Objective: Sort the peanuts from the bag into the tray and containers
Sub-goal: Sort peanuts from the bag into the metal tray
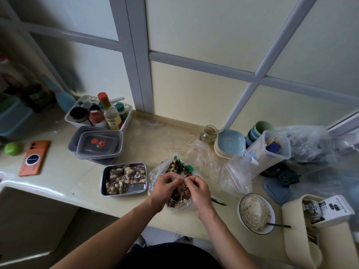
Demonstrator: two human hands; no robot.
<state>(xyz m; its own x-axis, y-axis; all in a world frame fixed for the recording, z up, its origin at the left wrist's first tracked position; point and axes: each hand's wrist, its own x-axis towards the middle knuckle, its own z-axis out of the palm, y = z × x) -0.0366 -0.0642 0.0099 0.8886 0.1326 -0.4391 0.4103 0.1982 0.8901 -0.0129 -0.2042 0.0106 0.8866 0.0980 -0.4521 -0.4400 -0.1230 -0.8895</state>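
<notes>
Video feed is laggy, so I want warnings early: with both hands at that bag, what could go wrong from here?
1. The open bag slumps near the counter's front edge; tugging could tip nuts and seeds over it.
2. Both hands, left and right, pinch clear plastic; it may tear.
3. The right forearm passes close to the bowl.

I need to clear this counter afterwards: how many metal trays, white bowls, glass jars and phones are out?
Metal tray: 1
White bowl: 1
Glass jar: 1
Phone: 1
Total: 4
</notes>
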